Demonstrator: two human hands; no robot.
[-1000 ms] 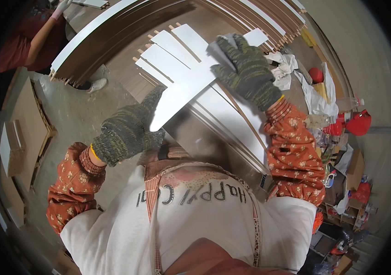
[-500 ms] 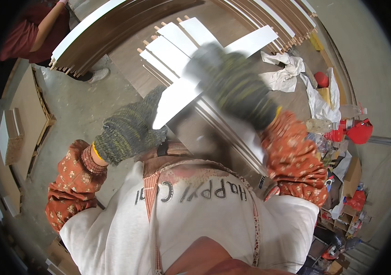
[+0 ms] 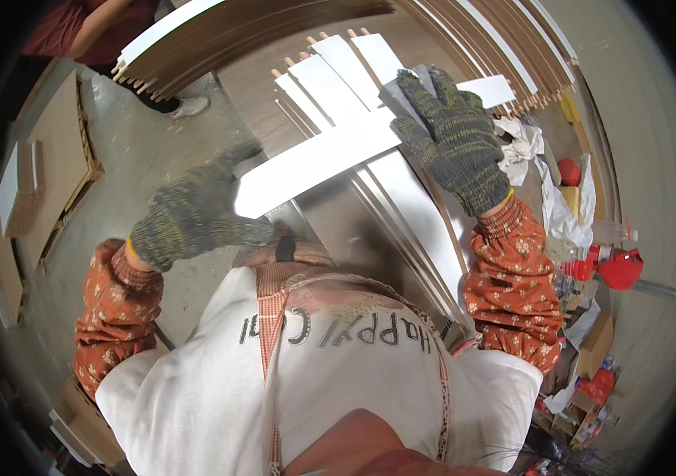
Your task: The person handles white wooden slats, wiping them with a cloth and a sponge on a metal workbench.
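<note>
A long white board (image 3: 318, 164) lies slantwise across several other white slats (image 3: 304, 94). My left hand (image 3: 183, 216), in a dark green knitted glove, is at its near left end, which sits between thumb and fingers; the fingers are slightly blurred. My right hand (image 3: 465, 147), gloved alike, rests over the board farther along. Beneath its fingertips is a grey block (image 3: 394, 98), pressed on the board's face; part of the block is hidden by the glove. More narrow white slats (image 3: 409, 198) run under the board toward my waist.
Long boards with wooden dowels (image 3: 219, 47) are stacked at the far side, more at the far right (image 3: 505, 47). A person in a dark red top (image 3: 104, 28) stands far left. Panels (image 3: 56, 151) lie left. White wrapping (image 3: 564, 206), bottles and a red object (image 3: 620, 270) clutter the right.
My left hand and the board's near end have moved left. My right hand, blurred before, now shows clearly with the grey block under its fingers. The whole view has shifted slightly.
</note>
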